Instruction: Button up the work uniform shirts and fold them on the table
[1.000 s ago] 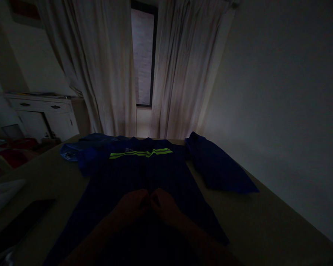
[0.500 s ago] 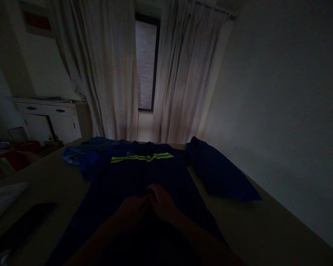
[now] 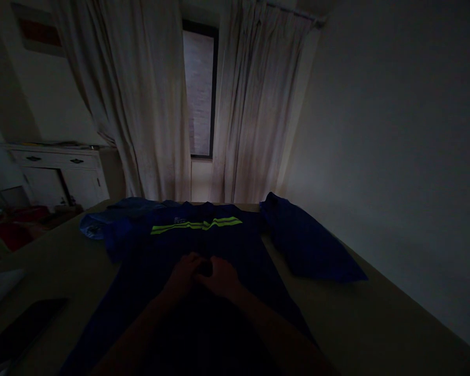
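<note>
A dark blue work jacket (image 3: 235,245) lies spread front up on the table, its collar at the far end and a yellow-green stripe across the chest. Over its middle front, below the stripe, both hands meet. My left hand (image 3: 183,274) is closed on the jacket's front edge, fingers curled. Close beside it, my right hand (image 3: 221,279) grips the same front with thumb and fingers bent in. It is too dark to make out any button or zip between the fingertips.
The jacket's sleeve (image 3: 309,243) stretches out to the right near the wall. Lighter blue clothing (image 3: 96,222) lies at the far left. On the table's left are a dark flat object (image 3: 27,329) and something white (image 3: 0,287). Curtains (image 3: 156,104) hang behind the table (image 3: 356,324).
My left hand has shifted up the jacket front with its fingers more raised, and my right thumb now reaches toward it. The view has turned slightly to the right.
</note>
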`<state>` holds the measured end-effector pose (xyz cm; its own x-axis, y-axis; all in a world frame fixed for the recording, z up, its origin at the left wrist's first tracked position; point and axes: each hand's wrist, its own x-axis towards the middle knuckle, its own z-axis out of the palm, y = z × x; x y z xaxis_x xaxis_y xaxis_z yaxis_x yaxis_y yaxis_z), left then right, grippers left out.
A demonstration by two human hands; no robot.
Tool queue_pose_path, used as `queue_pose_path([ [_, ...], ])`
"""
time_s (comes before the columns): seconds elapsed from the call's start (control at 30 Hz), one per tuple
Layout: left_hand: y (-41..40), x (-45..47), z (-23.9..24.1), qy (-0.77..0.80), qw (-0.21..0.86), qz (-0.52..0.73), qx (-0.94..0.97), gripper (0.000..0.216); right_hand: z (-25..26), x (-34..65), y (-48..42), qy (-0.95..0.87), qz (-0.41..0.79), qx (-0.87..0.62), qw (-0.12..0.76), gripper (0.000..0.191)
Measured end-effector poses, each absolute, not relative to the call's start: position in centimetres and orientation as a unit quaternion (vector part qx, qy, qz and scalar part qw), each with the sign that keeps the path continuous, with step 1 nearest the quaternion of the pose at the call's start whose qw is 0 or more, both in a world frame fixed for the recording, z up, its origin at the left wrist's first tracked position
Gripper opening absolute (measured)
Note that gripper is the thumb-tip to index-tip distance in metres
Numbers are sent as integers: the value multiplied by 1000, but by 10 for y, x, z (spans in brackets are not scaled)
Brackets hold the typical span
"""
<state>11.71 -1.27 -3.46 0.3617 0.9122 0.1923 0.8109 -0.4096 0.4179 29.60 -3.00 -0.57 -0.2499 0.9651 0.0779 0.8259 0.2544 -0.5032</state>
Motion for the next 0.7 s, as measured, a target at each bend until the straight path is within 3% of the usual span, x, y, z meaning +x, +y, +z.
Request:
queue_pose_path([
  [0.13,-8,108,-46,496,217,274,795,36,-8,296,-27,-751,198,-598,198,55],
  [0.37,-7,117,-45,492,185,287,801,20,-22,301,-17,-758,207,-557,267,20],
  [0.7,-17,115,-36,485,227,297,791,12,-23,304,-18,-762,219,-520,317,17],
])
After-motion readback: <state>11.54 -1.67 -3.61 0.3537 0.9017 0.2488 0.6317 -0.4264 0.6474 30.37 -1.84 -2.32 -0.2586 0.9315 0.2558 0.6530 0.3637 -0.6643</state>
